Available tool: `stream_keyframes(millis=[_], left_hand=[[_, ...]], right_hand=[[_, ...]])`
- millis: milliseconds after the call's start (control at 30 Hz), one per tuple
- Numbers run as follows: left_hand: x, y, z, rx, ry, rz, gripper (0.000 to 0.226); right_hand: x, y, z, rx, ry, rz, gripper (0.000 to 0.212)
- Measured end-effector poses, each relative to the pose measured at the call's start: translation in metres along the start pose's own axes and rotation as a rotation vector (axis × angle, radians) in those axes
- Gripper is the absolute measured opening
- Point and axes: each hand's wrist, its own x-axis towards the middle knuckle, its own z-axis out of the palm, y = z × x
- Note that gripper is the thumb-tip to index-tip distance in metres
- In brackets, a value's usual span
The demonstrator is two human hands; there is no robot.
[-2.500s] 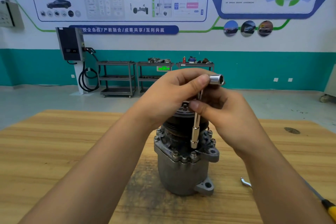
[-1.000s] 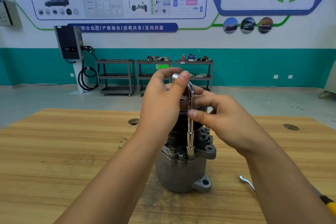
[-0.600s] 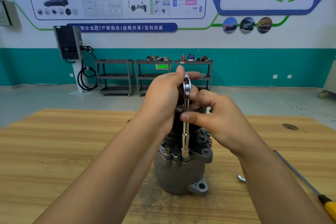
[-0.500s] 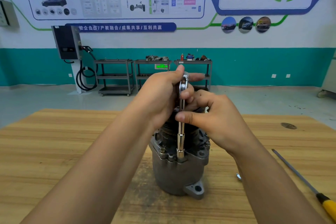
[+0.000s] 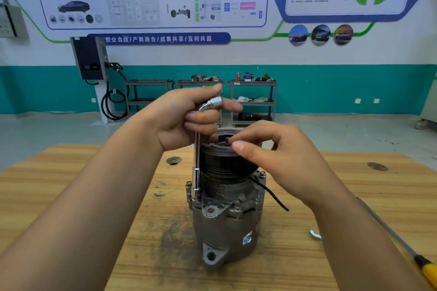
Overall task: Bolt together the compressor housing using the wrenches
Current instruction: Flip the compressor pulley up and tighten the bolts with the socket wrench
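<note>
The grey compressor housing (image 5: 224,227) stands upright on the wooden table (image 5: 71,196), its black pulley (image 5: 227,165) on top. A chrome L-shaped socket wrench (image 5: 196,160) stands vertical at the housing's left side. Its lower socket sits on a flange bolt (image 5: 195,196). My left hand (image 5: 179,120) grips the wrench at its upper bend. My right hand (image 5: 279,156) is off the wrench and rests over the pulley's top, thumb and fingertips near its centre, fingers loosely curled. More bolts show around the flange.
A black wire (image 5: 274,196) sticks out from the housing to the right. A yellow-handled screwdriver (image 5: 425,269) lies at the table's right edge, with a small bent metal piece (image 5: 315,235) near it. The tabletop has two round holes (image 5: 173,160), (image 5: 377,166).
My right hand has let go of the wrench shaft and moved onto the pulley. The wrench now stands on a bolt at the flange's left side, and the housing looks turned.
</note>
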Motion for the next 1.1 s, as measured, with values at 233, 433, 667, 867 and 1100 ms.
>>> stream_keyframes(millis=[233,433,667,867,1100], left_hand=[[-0.019,0.016,0.043,-0.048,0.113,0.286,0.040],[-0.008,-0.010,0.068,-0.285,0.269,0.324,0.032],[-0.008,-0.012,0.068,-0.250,0.234,0.321,0.022],[-0.015,-0.018,0.052,0.003,0.220,0.299,0.022],[-0.015,-0.027,0.044,0.091,0.333,0.396,0.013]], right_hand=[[-0.002,-0.006,0.002,0.110,-0.087,-0.029,0.015],[-0.001,-0.005,-0.003,0.166,-0.055,-0.012,0.008],[0.001,-0.001,-0.002,0.174,-0.008,0.005,0.017],[-0.001,-0.004,-0.004,0.186,-0.025,0.045,0.019],[-0.001,-0.006,-0.001,0.147,-0.014,0.056,0.018]])
